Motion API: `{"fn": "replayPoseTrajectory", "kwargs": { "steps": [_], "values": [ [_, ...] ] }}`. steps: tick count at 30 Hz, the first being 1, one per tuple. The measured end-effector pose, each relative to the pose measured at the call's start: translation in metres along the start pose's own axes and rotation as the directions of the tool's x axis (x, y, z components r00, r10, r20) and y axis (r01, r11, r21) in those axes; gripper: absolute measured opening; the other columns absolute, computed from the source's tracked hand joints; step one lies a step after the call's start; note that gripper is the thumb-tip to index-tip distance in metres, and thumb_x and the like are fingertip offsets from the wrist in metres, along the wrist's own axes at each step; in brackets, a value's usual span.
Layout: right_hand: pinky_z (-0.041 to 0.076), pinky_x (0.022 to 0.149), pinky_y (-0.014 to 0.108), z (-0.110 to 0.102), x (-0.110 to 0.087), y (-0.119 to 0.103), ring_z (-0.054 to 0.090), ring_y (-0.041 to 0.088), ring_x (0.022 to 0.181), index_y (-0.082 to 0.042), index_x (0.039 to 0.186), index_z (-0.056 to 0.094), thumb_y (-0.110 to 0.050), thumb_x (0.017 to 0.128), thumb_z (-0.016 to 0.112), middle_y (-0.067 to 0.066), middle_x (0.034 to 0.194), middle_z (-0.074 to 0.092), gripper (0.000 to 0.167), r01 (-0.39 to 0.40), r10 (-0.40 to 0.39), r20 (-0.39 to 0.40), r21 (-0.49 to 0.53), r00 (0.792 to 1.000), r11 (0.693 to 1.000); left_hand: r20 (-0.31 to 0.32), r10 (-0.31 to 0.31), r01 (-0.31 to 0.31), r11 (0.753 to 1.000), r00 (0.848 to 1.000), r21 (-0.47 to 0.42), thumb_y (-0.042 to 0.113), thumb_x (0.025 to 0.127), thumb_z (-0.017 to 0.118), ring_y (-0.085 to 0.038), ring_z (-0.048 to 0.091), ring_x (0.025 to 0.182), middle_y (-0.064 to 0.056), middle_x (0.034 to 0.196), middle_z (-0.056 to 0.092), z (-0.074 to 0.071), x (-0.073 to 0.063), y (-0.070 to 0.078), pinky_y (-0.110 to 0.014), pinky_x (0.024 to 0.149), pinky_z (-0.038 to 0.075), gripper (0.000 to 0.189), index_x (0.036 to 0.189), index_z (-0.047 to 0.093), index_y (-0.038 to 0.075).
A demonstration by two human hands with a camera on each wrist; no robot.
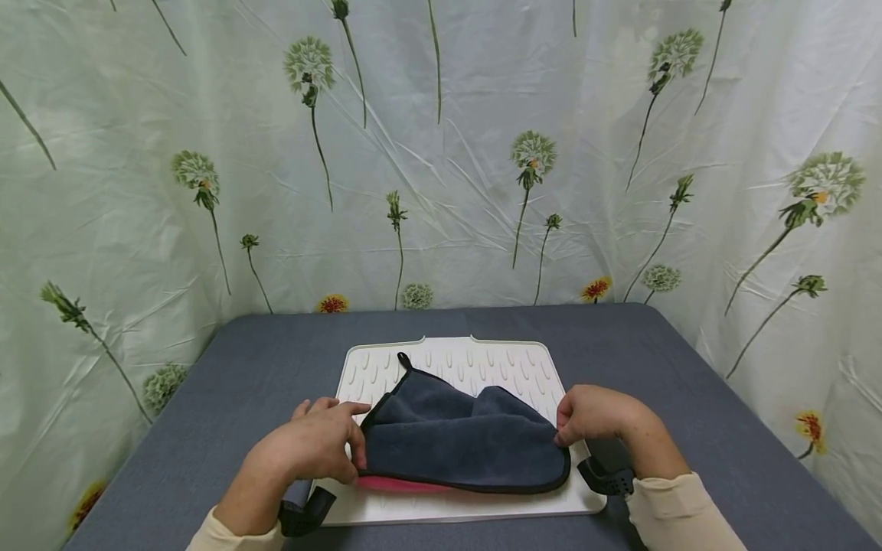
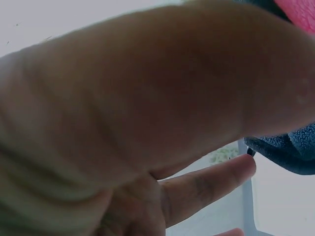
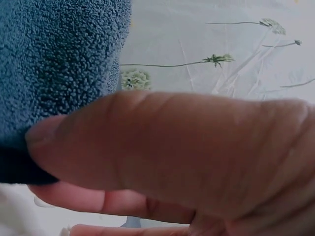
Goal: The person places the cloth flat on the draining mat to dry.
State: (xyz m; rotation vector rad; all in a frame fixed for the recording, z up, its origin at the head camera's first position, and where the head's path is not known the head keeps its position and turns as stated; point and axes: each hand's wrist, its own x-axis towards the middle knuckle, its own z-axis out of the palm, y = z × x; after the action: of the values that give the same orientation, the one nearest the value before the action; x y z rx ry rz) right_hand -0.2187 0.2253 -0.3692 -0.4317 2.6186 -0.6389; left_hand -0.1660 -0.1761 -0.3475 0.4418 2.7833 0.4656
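A dark blue-grey towel (image 1: 462,451) with black edging and a hanging loop (image 1: 404,360) lies creased over a white board with raised ridges (image 1: 530,375). Pink fabric (image 1: 400,484) shows below its front edge. My left hand (image 1: 310,444) pinches the towel's near left corner; in the left wrist view the thumb (image 2: 162,83) covers most of the grip, and another finger (image 2: 211,187) reaches out straight. At the right edge, my right hand (image 1: 599,417) pinches the towel between thumb (image 3: 113,142) and fingers, its plush pile plain in the right wrist view.
The board lies on a table with a dark grey cover (image 1: 276,352). Behind and beside the table hangs a pale curtain (image 1: 468,252) printed with dandelions. Black bands (image 1: 303,513) sit on both wrists, close over the board's front corners.
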Motion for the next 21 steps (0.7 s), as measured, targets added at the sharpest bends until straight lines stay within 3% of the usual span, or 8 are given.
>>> {"fn": "replayPoseTrajectory", "kwargs": {
  "steps": [14, 21],
  "values": [
    [0.036, 0.056, 0.027, -0.005, -0.003, -0.002, 0.047, 0.012, 0.062, -0.014, 0.068, 0.067, -0.023, 0.078, 0.083, -0.007, 0.065, 0.055, 0.021, -0.023, 0.022, -0.031, -0.027, 0.999, 0.999, 0.035, -0.008, 0.008, 1.000, 0.999, -0.013, 0.023, 0.066, 0.093, -0.044, 0.042, 0.138, -0.006, 0.152, 0.053, -0.003, 0.003, -0.002, -0.076, 0.116, 0.014, 0.027, 0.062, 0.068, 0.033],
    [0.038, 0.059, 0.029, -0.005, 0.002, 0.005, 0.049, 0.013, 0.067, -0.015, 0.073, 0.068, -0.025, 0.083, 0.080, -0.005, 0.070, 0.057, 0.019, -0.025, 0.023, -0.086, -0.026, 0.996, 0.999, -0.013, 0.050, -0.051, 0.997, 0.999, -0.060, 0.039, 0.077, 0.086, -0.052, 0.044, 0.135, -0.011, 0.146, 0.059, -0.003, 0.012, -0.010, -0.076, 0.108, 0.028, 0.025, 0.065, 0.067, 0.029]
  ]
}}
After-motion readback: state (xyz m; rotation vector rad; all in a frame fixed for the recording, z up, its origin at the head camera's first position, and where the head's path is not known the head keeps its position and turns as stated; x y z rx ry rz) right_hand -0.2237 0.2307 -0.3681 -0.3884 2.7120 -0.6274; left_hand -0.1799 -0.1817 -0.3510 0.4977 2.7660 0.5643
